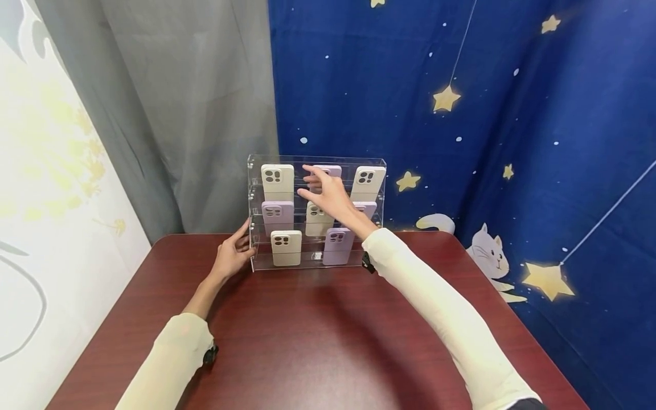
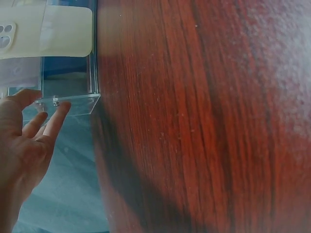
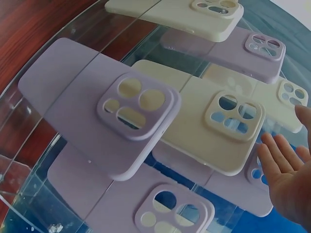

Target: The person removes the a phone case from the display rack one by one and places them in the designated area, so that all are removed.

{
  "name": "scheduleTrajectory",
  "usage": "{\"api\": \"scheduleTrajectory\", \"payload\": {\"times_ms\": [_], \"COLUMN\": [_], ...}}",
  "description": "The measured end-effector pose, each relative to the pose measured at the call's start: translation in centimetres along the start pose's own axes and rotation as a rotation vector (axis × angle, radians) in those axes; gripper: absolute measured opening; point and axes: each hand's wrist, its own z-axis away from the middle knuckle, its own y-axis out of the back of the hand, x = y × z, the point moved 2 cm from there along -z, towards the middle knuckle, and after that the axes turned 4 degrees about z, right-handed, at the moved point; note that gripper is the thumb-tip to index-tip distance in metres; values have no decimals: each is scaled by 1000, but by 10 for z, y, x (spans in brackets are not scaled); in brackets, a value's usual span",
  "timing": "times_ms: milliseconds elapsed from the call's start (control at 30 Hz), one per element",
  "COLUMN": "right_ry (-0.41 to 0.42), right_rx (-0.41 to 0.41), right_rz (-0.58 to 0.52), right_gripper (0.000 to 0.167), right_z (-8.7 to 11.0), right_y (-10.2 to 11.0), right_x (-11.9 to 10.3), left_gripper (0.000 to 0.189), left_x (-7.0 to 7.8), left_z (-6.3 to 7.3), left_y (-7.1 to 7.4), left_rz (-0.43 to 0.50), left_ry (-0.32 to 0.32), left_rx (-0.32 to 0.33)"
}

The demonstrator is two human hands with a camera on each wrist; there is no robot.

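Note:
A clear acrylic display stand (image 1: 318,159) holds cream and lavender phone cases in three tiers. My left hand (image 1: 233,256) holds the stand at its left side, thumb tip at the front edge. In the left wrist view, its fingertips meet the clear side panel (image 2: 80,104), near a cream phone case (image 2: 68,31). My right hand (image 1: 330,196) hovers before the upper tiers with fingers extended and thumb apart, nothing in its grasp. It partly hides the top middle lavender phone case (image 1: 334,170). The right wrist view shows the fingers beside that lavender case (image 3: 228,191).
The stand sits near the back edge of a reddish-brown wooden table (image 1: 297,341). Behind hang a grey curtain (image 1: 195,114) and a blue star-printed curtain (image 1: 369,91). A white patterned cloth (image 1: 51,199) hangs on the left.

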Motion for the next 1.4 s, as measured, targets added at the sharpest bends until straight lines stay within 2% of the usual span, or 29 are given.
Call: {"api": "scheduleTrajectory", "payload": {"times_ms": [467, 767, 900, 1167, 1400], "right_ry": [6, -38, -76, -36, -61], "right_rx": [20, 28, 35, 49, 97], "right_rz": [-35, -67, -81, -60, -26], "right_gripper": [62, 61, 55, 46, 33], "right_z": [-12, -22, -26, -34, -38], "right_y": [-10, -19, -25, -35, -35], "right_x": [0, -9, -12, -17, -17], "left_gripper": [89, 89, 88, 86, 84], "left_x": [-1, -2, -3, -6, -3], "left_z": [-4, -3, 1, 7, 8], "left_y": [-4, -3, 2, 9, 8], "left_rz": [25, -31, -35, 16, 26], "left_ry": [28, 3, -28, -28, -51], "left_rx": [-3, 7, -27, -134, -135]}}
